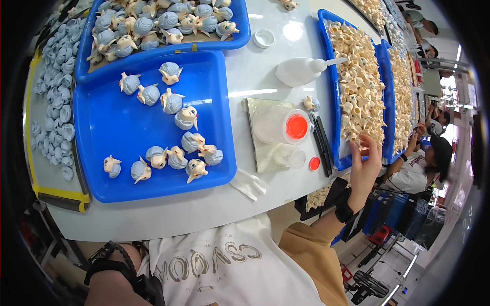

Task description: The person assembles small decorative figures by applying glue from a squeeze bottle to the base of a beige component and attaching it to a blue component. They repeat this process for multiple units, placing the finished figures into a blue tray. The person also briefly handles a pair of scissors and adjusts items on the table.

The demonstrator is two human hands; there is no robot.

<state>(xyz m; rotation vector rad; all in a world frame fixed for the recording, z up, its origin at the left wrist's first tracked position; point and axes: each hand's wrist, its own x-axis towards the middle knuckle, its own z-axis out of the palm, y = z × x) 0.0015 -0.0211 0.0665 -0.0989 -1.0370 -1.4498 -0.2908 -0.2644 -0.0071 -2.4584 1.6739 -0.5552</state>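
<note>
My right hand [366, 166] reaches over the near edge of a blue tray [333, 66] heaped with beige, hollow doll face pieces [357, 76]. Its thumb and curled fingers close on a doll face piece [352, 135] at the heap's near end. A black band circles that wrist. My left forearm [109, 285], with a dark strap, comes in at the lower left; the left hand is mostly hidden beside my shirt, its fingers out of sight. In a wide blue tray [153, 191] lie several doll heads [186, 117] with pale blue hair.
A second tray [242, 30] of doll heads stands behind; loose blue hair pieces [56, 92] lie left. Midtable are a white squeeze bottle [296, 71], a red-centred container [265, 122], a small clear cup [289, 155], black tools [320, 145] and tissue [248, 183]. People sit at right.
</note>
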